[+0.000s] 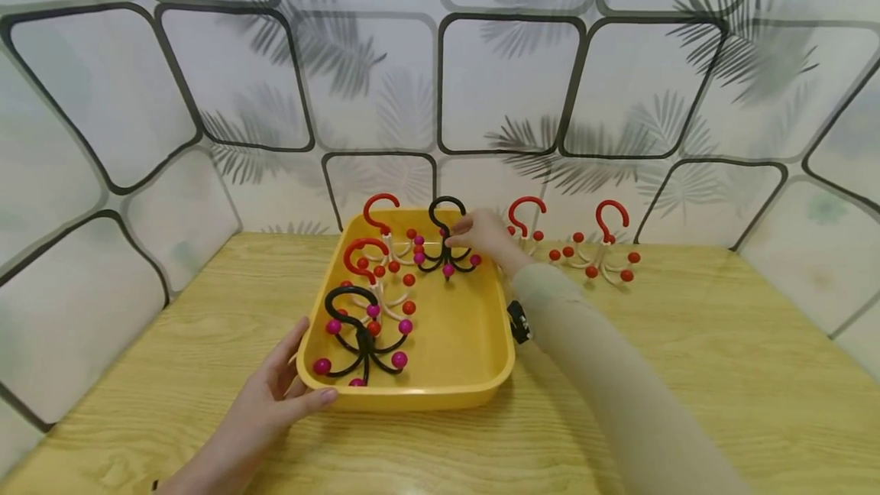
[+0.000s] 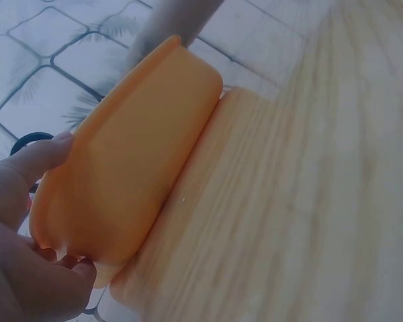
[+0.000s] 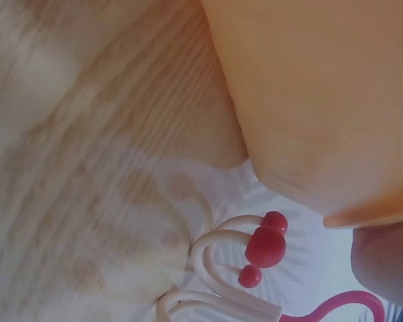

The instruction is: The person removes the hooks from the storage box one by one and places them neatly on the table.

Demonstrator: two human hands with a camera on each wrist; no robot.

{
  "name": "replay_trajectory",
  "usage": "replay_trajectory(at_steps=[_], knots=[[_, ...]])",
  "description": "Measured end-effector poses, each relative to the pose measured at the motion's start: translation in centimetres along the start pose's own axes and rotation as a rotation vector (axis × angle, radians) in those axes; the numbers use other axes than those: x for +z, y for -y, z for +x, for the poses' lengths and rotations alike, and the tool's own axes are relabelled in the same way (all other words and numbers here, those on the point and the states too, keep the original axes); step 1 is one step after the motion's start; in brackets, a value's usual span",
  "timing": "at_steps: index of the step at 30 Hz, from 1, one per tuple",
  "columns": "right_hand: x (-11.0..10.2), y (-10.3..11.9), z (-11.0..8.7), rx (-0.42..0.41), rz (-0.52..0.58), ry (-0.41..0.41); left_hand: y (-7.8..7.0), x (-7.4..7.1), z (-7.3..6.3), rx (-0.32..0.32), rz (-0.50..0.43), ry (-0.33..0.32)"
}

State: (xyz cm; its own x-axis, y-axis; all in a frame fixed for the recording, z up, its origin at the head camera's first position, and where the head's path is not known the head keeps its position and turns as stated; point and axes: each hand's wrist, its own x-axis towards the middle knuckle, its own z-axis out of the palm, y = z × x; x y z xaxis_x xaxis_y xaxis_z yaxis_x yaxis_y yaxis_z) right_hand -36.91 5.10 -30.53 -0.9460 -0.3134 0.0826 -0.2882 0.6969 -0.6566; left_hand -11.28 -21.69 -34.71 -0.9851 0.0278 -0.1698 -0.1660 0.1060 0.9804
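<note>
A yellow plastic tray [image 1: 454, 334] sits on the wooden table, holding several multi-arm hanging hooks. My left hand [image 1: 275, 396] grips its front left corner, thumb over the rim and fingers against the outside wall. At the back right of the tray, my right hand [image 1: 486, 237] pinches the stem of a black hook [image 1: 447, 253] with pink ball tips. That hook is upright, its curved top above the fingers. Another black hook [image 1: 365, 341] lies at the tray's front left, with red-and-white hooks [image 1: 372, 275] behind it along the left side.
Two red-and-white hooks stand on the table right of the tray, one [image 1: 527, 203] partly behind my right hand, the other [image 1: 605, 250] farther right. A patterned wall [image 1: 509, 82] rises behind the table [image 1: 722, 373]. In the right wrist view, a white-armed hook [image 3: 218, 268] is close to the tray's side.
</note>
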Motion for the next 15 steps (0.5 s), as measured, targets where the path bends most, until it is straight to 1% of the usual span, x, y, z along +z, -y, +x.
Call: replay_trajectory(at_steps=[7,11,13,15], knots=[[0.50,-0.15,0.24,-0.060,-0.073,0.008,-0.11,-0.09,-0.06,0.008,0.004,-0.002],[0.85,-0.19,-0.03,-0.074,-0.130,-0.017,-0.10,-0.10,-0.11,0.013,0.005,0.003],[0.94,-0.12,-0.18,-0.078,-0.144,-0.031,-0.10,-0.08,-0.12,0.002,0.011,-0.005],[0.98,-0.07,-0.27,-0.085,-0.148,-0.044,-0.08,-0.10,-0.12,0.006,0.010,-0.003]])
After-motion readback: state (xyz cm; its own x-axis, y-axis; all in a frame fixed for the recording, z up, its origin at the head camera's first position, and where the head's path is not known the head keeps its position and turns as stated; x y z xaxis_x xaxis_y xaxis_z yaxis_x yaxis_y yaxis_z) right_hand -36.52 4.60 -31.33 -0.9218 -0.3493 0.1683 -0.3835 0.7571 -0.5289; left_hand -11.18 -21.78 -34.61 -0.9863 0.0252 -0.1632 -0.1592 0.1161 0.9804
